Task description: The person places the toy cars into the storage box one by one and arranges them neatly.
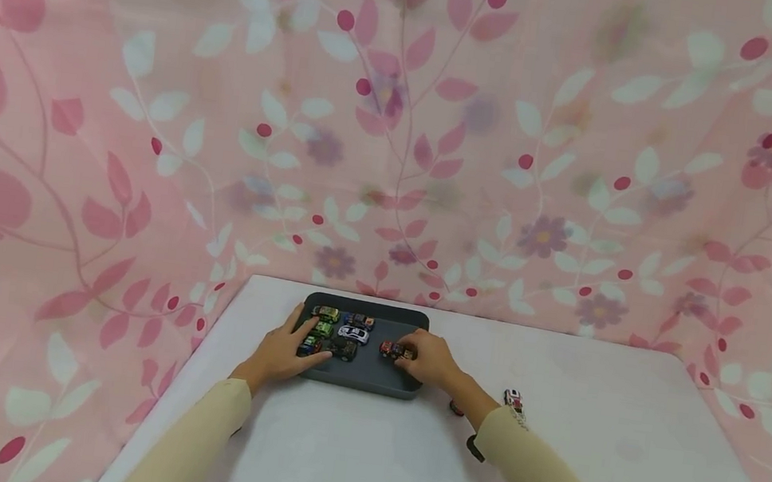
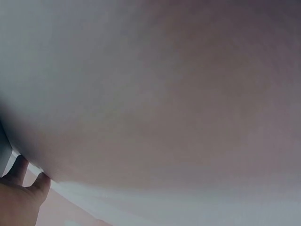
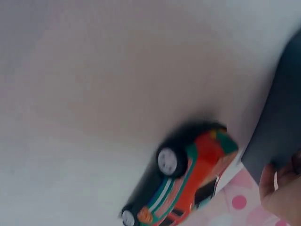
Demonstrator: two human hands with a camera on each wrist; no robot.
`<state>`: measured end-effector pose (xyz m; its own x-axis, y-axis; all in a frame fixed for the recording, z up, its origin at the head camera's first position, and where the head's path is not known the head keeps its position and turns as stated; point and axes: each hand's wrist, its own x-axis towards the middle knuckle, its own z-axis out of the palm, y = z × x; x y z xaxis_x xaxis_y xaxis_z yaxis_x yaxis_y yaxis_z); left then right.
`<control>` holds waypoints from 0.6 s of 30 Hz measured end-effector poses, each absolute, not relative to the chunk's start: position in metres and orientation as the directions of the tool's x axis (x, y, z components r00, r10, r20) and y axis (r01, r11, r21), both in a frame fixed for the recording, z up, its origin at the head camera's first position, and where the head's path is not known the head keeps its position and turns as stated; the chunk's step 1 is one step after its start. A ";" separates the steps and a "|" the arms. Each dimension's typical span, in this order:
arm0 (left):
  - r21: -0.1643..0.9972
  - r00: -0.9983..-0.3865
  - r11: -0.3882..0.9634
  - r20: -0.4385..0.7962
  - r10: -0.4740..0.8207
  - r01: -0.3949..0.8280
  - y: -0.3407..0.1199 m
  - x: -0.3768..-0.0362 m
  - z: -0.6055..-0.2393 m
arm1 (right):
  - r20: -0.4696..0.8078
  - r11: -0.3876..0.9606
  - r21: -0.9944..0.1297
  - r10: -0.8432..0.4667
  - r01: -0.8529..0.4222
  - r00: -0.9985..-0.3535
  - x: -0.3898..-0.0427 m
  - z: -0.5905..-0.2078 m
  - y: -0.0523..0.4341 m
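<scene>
A person in long cream sleeves reaches both hands into a dark grey tray that sits at the far edge of a white tabletop.

The right hand rests inside the right part of the tray. Its fingers are curled and pinch a small red toy car, which sits on the tray floor just to the left of the fingertips.

The left hand lies over the tray's left rim. Its fingers are spread and fairly straight, with the fingertips touching a cluster of small toy cars packed in the left half of the tray. In the cluster a green car lies at the far end near the fingertips, and a white and blue car lies to the right of them, between the two hands.

Outside the tray, a red and white toy car stands on the tabletop just to the right of the right wrist. The right wrist view shows a blurred orange-red and green toy car on the white surface beside the tray's dark edge.

A pink cloth printed with leaves and flowers hangs behind and around the tabletop.
</scene>
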<state>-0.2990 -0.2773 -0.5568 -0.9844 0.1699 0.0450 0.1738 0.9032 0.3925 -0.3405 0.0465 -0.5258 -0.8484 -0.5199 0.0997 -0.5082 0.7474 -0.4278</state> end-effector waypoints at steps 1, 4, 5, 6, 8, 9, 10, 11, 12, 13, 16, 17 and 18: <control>0.395 -0.985 0.903 0.045 0.166 0.170 -0.277 -0.296 -0.559 | 0.092 0.757 -0.410 -0.520 -0.508 -0.849 -0.337 -0.529 0.044; 0.403 -0.986 0.900 0.052 0.160 0.168 -0.275 -0.292 -0.564 | 0.077 0.785 -0.371 -0.506 -0.496 -0.859 -0.330 -0.537 0.040; 0.400 -0.985 0.900 0.062 0.163 0.174 -0.274 -0.293 -0.565 | 0.071 0.795 -0.357 -0.500 -0.490 -0.863 -0.329 -0.538 0.039; 0.396 -0.984 0.901 0.063 0.165 0.177 -0.274 -0.293 -0.566 | 0.063 0.802 -0.347 -0.498 -0.487 -0.865 -0.328 -0.540 0.038; 0.391 -0.984 0.903 0.052 0.171 0.178 -0.274 -0.292 -0.568 | 0.051 0.809 -0.331 -0.498 -0.485 -0.866 -0.325 -0.545 0.037; 0.391 -0.984 0.903 0.048 0.173 0.177 -0.274 -0.291 -0.570 | 0.051 0.810 -0.323 -0.501 -0.489 -0.864 -0.324 -0.548 0.036; 0.392 -0.984 0.903 0.047 0.173 0.178 -0.275 -0.290 -0.570 | 0.055 0.810 -0.317 -0.503 -0.492 -0.863 -0.323 -0.550 0.036; 0.393 -0.984 0.902 0.047 0.173 0.178 -0.275 -0.289 -0.570 | 0.061 0.810 -0.316 -0.503 -0.495 -0.862 -0.322 -0.551 0.035; 0.397 -0.984 0.901 0.047 0.172 0.176 -0.275 -0.289 -0.569 | 0.071 0.807 -0.321 -0.501 -0.496 -0.862 -0.321 -0.551 0.034; 0.402 -0.985 0.900 0.046 0.167 0.172 -0.276 -0.288 -0.568 | 0.082 0.806 -0.324 -0.498 -0.495 -0.863 -0.322 -0.551 0.033; 0.410 -0.985 0.895 0.060 0.164 0.174 -0.276 -0.290 -0.562 | 0.104 0.806 -0.330 -0.486 -0.492 -0.868 -0.324 -0.549 0.032; 0.412 -0.985 0.895 0.061 0.161 0.172 -0.276 -0.291 -0.560 | 0.109 0.807 -0.329 -0.484 -0.490 -0.869 -0.326 -0.547 0.031; 0.415 -0.985 0.894 0.061 0.159 0.170 -0.275 -0.292 -0.558 | 0.108 0.808 -0.329 -0.483 -0.490 -0.869 -0.327 -0.545 0.031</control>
<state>-0.2919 -0.2754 -0.5585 -0.9854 0.1589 0.0607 0.1697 0.8938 0.4152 -0.3271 0.0310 -0.5454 -0.8691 -0.4827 0.1085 -0.4895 0.8076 -0.3289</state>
